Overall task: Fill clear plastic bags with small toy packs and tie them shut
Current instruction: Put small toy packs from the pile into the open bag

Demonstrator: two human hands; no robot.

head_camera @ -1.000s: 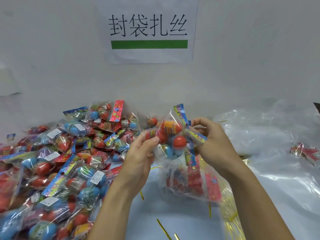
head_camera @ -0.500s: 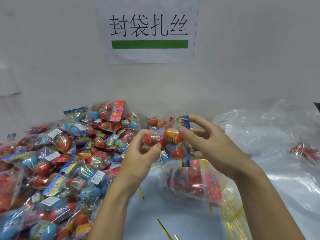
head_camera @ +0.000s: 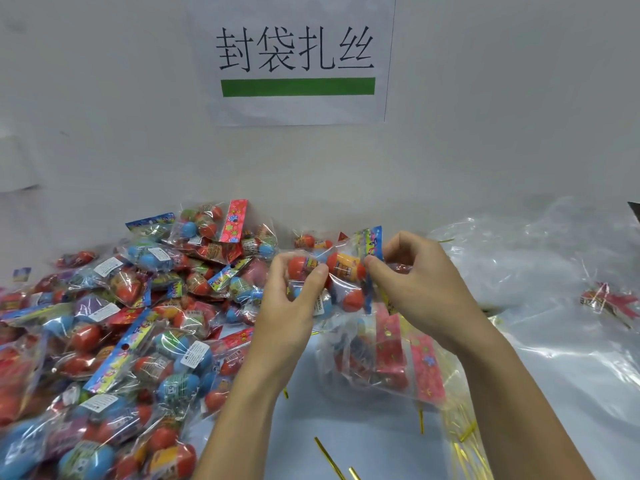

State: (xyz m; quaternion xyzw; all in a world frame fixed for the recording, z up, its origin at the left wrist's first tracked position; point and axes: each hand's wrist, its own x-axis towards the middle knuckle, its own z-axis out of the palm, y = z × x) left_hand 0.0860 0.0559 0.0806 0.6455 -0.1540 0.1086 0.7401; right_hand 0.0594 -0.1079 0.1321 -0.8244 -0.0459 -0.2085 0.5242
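Crinkly clear plastic, light and slippery, wraps the toy pack (head_camera: 332,275) at frame centre, left hand (head_camera: 287,306) pinching its eggs, right hand (head_camera: 415,282) pinching its stiffer header strip, likely the surest hold, above the part-filled clear bag (head_camera: 377,362) on the worktop (head_camera: 346,424).

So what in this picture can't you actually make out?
- Head view: how many toys the toy pack holds; the left hand and right hand cover parts of it.
- Contents of the clear bag: blurred by crinkled plastic and glare.
- White labels on the pile of packs: print too small.
- Gold twist ties: partly hidden by the right forearm, cut off by the bottom edge.
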